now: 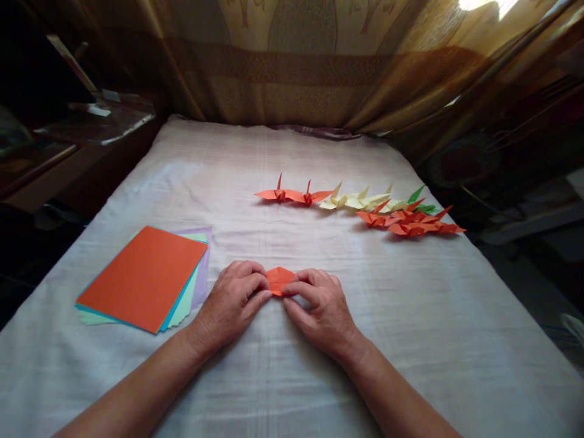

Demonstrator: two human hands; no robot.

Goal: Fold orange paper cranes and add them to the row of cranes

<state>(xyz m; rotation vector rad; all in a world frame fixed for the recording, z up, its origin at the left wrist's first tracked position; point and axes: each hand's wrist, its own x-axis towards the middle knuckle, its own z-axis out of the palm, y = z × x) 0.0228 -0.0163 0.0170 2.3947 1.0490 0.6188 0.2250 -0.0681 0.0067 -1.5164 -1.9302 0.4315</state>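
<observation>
A small piece of folded orange paper [280,280] lies low over the cloth, with a pointed top edge and a crease across it. My left hand [239,292] grips its left side between thumb and fingers. On the opposite side, my right hand [322,304] pinches the right edge, thumb nearest me. Both hands partly cover the paper's ends. To the left of my left hand rests a stack of coloured paper sheets [143,277], orange on top, with blue, pale green and lilac edges showing beneath.
Several folded paper cranes stand beyond my hands: orange ones [280,194], cream ones [337,201], a green one [424,207] and an orange cluster [413,224] at right. A white cloth [292,377] covers the surface. A patterned curtain [301,73] hangs behind; a dark shelf [59,164] stands left.
</observation>
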